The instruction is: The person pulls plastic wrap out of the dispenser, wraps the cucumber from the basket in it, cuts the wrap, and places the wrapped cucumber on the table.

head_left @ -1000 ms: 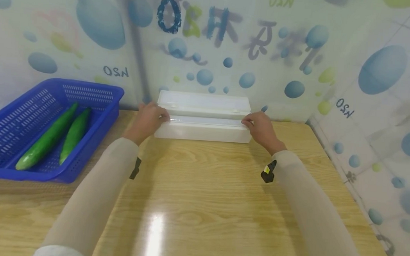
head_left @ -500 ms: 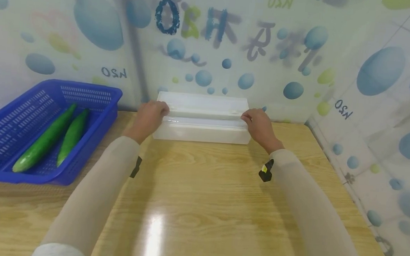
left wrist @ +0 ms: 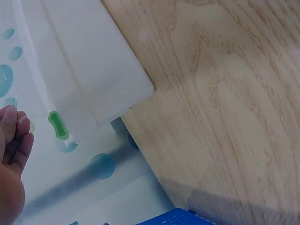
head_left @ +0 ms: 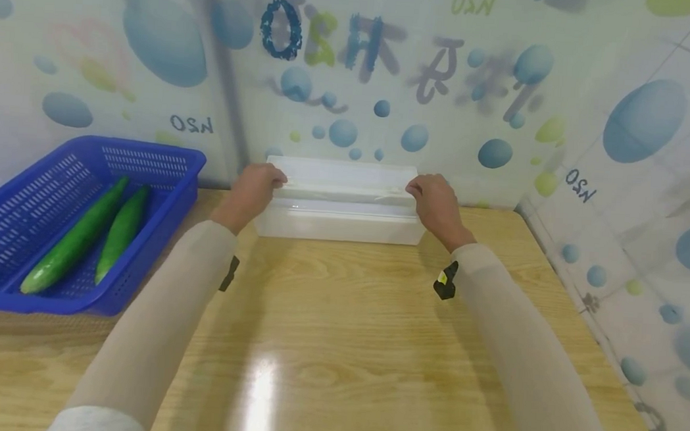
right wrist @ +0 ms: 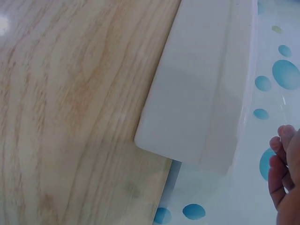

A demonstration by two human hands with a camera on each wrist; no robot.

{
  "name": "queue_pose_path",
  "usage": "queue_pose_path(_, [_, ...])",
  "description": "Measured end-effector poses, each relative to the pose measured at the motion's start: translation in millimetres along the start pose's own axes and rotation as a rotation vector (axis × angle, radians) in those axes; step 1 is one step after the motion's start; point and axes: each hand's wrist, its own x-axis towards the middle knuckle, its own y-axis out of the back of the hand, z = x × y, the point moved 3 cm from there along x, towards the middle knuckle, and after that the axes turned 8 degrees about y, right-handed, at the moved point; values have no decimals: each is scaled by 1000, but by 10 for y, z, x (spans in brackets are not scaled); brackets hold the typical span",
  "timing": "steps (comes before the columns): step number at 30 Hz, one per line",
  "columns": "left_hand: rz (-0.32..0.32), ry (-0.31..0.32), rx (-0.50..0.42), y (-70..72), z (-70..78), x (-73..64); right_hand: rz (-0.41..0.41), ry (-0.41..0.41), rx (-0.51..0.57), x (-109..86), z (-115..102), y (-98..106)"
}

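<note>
A long white cling film dispenser box (head_left: 339, 228) stands at the back of the table with its lid (head_left: 343, 172) raised. Clear cling film (head_left: 389, 196) shows as faint glints across its front. At the box's left end my left hand (head_left: 254, 190) pinches a film corner between thumb and fingers. My right hand (head_left: 437, 205) pinches the other corner at the right end. Both hands are above the box's open middle, level with the lid. In the left wrist view a green end piece (left wrist: 58, 125) sits on the box's side. The film roll is hidden inside.
On the left, a blue plastic basket (head_left: 166, 231) holds two cucumbers (head_left: 76, 245). A wall with a bubble print (head_left: 344, 133) rises right behind the box, and another wall (head_left: 636, 213) borders the table (head_left: 337, 340) on the right.
Both hands have risen from the slot of the box to the level of its lid, drawing the clear film up. The box and basket stay where they were.
</note>
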Motion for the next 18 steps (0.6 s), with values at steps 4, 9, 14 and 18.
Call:
queue_pose_path(4, [-6,12,2,45,23,15,8,4,-20,28,-31,51])
queue_pose_path(9, [-30,64,28,97,47,38,25,11,-47,66,-57,130])
queue_pose_path(14, [-19,53,44,166,76,49,39,30,-58,100,-59,201])
queue_pose_path(18, [-10,50,46,221,94,48,42,18,-54,125,-68,263])
